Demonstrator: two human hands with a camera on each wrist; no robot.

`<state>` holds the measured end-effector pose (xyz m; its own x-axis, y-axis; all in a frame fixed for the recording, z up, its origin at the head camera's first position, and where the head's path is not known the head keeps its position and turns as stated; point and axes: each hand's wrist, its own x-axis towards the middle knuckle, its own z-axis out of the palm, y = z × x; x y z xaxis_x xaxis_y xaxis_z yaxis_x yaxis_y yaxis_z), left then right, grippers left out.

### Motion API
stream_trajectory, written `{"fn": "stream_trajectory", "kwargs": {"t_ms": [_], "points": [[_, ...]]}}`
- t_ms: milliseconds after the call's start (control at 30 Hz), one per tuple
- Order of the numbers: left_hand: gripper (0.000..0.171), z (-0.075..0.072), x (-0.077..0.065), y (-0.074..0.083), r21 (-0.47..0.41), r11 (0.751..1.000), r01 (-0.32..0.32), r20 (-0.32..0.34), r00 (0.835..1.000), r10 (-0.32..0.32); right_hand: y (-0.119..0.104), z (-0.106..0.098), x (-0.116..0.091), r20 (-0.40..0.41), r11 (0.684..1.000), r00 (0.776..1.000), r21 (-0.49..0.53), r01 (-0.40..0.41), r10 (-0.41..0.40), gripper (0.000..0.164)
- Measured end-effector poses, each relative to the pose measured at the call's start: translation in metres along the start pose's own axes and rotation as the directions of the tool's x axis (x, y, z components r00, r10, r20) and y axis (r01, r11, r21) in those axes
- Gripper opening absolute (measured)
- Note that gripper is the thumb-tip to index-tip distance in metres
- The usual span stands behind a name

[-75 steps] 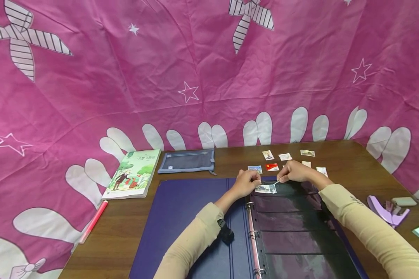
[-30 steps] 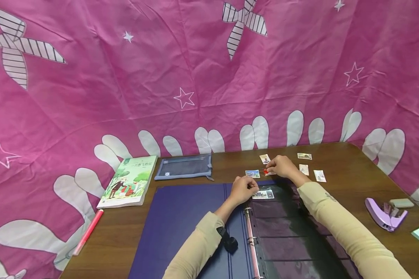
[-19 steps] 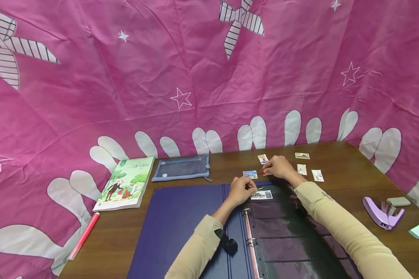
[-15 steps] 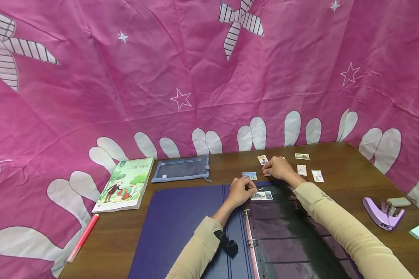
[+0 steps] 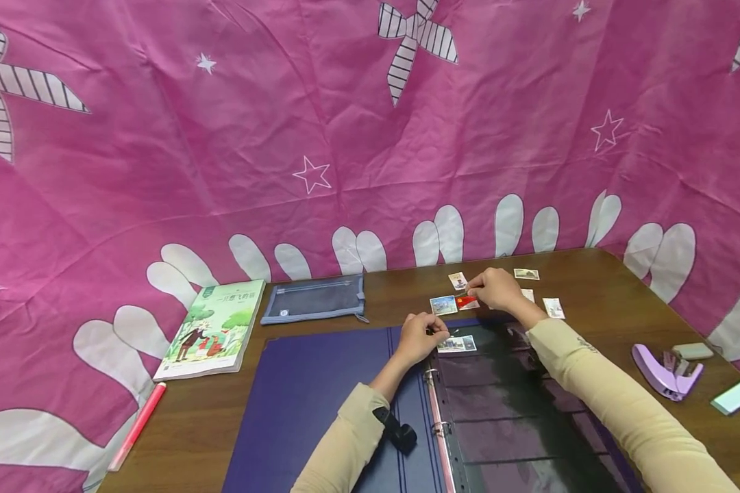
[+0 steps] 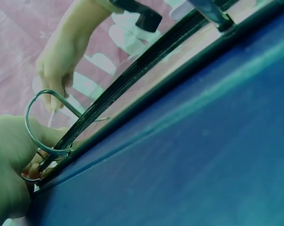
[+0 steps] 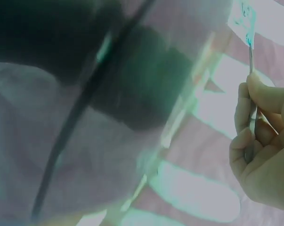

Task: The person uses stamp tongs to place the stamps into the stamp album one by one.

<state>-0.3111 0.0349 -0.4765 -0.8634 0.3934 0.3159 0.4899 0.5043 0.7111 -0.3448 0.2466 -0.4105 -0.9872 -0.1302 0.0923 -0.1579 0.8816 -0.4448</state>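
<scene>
My right hand (image 5: 498, 289) pinches metal tweezers (image 7: 253, 117) behind the album. At their tips, in the right wrist view, is a small postage stamp (image 7: 242, 21); in the head view this blue stamp (image 5: 444, 305) overlaps a red stamp (image 5: 466, 302). My left hand (image 5: 418, 339) pinches the top inner corner of the black pocket page (image 5: 487, 404), beside a metal ring (image 6: 31, 117). Another stamp (image 5: 457, 344) sits at the page's top pocket, just right of my left fingertips. The blue binder (image 5: 321, 397) lies open under both arms.
More stamps lie behind the binder, including one with a figure (image 5: 458, 281) and one at the back (image 5: 527, 274). A mesh pouch (image 5: 313, 299), a green book (image 5: 212, 332) and a red pen (image 5: 137, 426) are left. A purple stapler (image 5: 662, 373) and an eraser-like block (image 5: 693, 351) stand right.
My right hand has gone from the top pocket to the loose stamps and picked up the blue stamp with the tweezers. My left hand stays at the page corner. The view has shifted slightly.
</scene>
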Motion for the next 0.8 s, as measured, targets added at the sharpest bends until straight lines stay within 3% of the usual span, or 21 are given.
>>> {"fn": "stream_trajectory", "kwargs": {"t_ms": [133,333,800], "points": [[0.005,-0.002,0.002,0.0,-0.027,1.0,0.005,-0.003,1.0,-0.005,0.009,-0.021,-0.01,-0.014,1.0,1.0,0.019,0.016,-0.016,0.02],[0.005,-0.004,0.003,0.0,-0.032,0.999,0.027,-0.005,1.0,-0.027,0.028,-0.04,-0.028,0.0,0.998,0.999,-0.032,0.054,-0.054,0.018],[0.004,-0.001,0.001,0.001,-0.045,0.998,0.039,0.017,0.999,-0.038,0.052,-0.042,-0.053,0.068,0.996,0.994,-0.032,0.085,-0.082,0.011]]}}
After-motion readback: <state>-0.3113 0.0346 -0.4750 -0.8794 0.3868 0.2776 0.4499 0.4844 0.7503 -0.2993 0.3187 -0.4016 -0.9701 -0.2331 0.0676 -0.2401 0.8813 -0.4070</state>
